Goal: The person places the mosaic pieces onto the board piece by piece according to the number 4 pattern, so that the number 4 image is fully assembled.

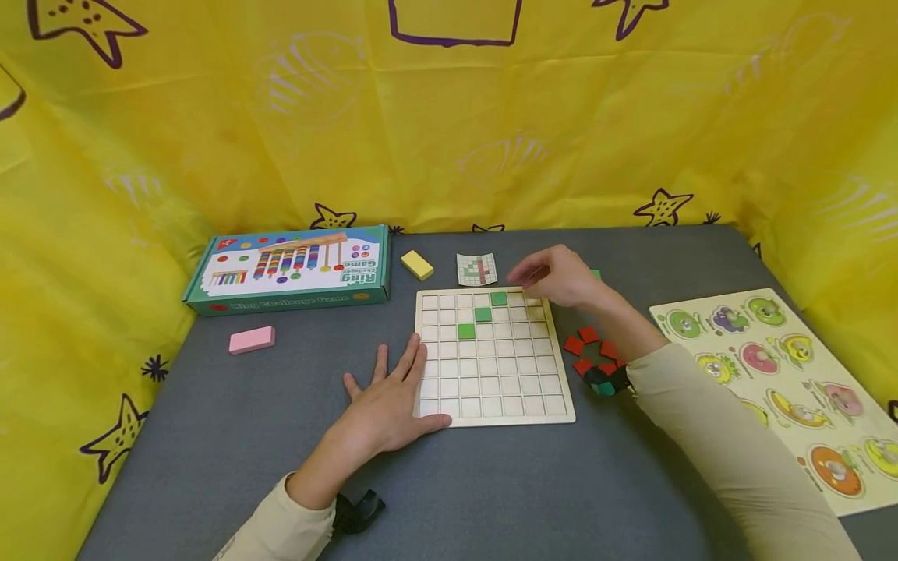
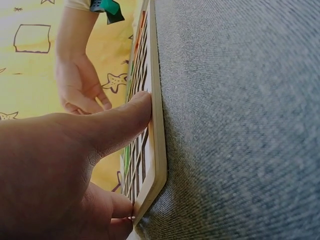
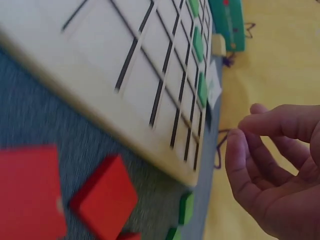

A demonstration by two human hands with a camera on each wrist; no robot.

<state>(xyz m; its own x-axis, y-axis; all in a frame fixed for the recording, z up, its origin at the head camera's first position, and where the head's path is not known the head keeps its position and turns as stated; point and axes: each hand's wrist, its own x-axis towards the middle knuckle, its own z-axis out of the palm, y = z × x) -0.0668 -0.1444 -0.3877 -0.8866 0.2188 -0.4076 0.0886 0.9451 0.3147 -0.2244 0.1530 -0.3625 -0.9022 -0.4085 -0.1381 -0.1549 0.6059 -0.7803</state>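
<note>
A pale wooden grid board (image 1: 494, 387) lies flat on the table, with green tiles (image 1: 482, 315) in three of its squares, set diagonally. My left hand (image 1: 389, 409) rests at its near left corner, fingers spread along the left edge and thumb on the front rim. The right hand (image 1: 561, 276) hovers over the far right corner. In the right wrist view its thumb and index fingertips (image 3: 236, 137) come close together, and no tile shows between them. Just beyond the board lies a small pattern card (image 1: 476, 269) printed with green and red squares.
Several red tiles (image 1: 588, 334) lie right of the board, partly under the right wrist. A green tile (image 1: 595, 274) peeks out behind the right hand. Around these are a fruit puzzle board (image 1: 730, 319), a game box (image 1: 295, 269), a yellow block (image 1: 417, 265) and a pink block (image 1: 252, 340).
</note>
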